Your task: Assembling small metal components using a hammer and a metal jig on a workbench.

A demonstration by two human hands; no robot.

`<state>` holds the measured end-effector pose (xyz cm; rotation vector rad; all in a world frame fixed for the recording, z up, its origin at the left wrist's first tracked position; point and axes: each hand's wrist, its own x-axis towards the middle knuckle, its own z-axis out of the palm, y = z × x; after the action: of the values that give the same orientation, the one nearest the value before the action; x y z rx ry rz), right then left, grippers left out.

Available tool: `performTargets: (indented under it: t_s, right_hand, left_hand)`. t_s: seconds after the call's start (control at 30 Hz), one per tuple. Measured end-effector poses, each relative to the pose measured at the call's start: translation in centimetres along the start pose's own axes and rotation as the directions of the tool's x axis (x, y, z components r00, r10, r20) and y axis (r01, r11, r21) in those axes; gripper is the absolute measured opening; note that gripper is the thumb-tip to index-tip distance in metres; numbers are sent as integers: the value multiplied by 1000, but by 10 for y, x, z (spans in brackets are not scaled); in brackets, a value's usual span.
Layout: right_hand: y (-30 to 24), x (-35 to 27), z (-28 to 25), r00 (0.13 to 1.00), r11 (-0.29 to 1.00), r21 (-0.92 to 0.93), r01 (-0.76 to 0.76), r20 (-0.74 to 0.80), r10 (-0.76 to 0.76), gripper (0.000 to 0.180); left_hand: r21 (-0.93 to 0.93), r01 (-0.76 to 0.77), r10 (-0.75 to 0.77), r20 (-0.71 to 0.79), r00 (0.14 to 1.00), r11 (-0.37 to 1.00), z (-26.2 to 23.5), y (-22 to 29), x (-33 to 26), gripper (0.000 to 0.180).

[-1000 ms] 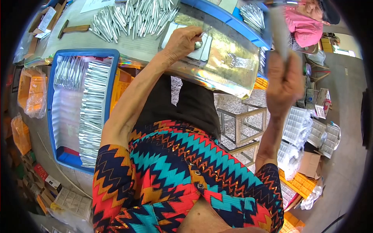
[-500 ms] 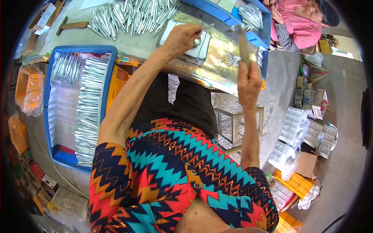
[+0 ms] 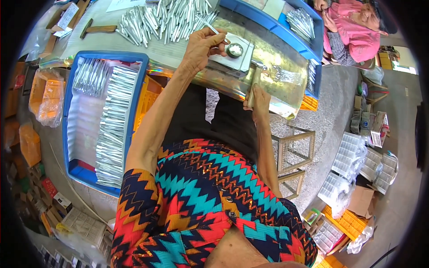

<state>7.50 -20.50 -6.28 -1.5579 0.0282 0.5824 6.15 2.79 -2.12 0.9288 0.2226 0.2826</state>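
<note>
From where I stand, the closest thing is the person's zigzag shirt (image 3: 201, 192), all red, teal, brown and dark blue. Past it, the right hand (image 3: 259, 99) has its fingers curled shut around the handle of a hammer (image 3: 256, 82). The hammer's head is over the shiny part of the table (image 3: 279, 96), just beside a flat block (image 3: 245, 60); I can't tell if the head touches anything. The left hand (image 3: 201, 50) is pinched closed, thumb against fingers, on a thin silver stick (image 3: 207, 25). The stick slants up and to the left, above the near end of a big heap. A small round thing (image 3: 234, 50) with a dark rim and a pale middle sits on the block, right by the left fingertips. To the left is a blue tray (image 3: 68, 134) with a long row of silver sticks (image 3: 117, 120) and a smaller bunch (image 3: 91, 77). Farther back on the table lies another hammer (image 3: 100, 29) with a wooden handle, near the big heap of silver sticks (image 3: 161, 20). At the back right, a blue bin (image 3: 263, 22) holds more sticks (image 3: 300, 23). Beyond it is another person in pink (image 3: 353, 33).
</note>
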Motion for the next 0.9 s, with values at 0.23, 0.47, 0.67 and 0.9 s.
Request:
performTargets:
  t_s: [0.23,0.47,0.67,0.9]
  right_hand:
    - [7,-2,-11,999,924,-379,50,24,-45,38]
    - [7,-8,-22,991,845,-518,131,80,-104,34]
    - [8,-10,-18,992,853,-507,125,87,-94,36]
    - [10,-12,-15,997,873,-482,73,57,-52,39]
  left_hand:
    - [-32,-62,58,-96,994,998,-24,23,-37,15]
    - [221,-107,192,-408,893,969,-71,65,-114,15]
    - [233,83,99,-672,734,969,-140,74,-159,17]
    - [167,268,-70,-716,695,949,-159,56,-152,16]
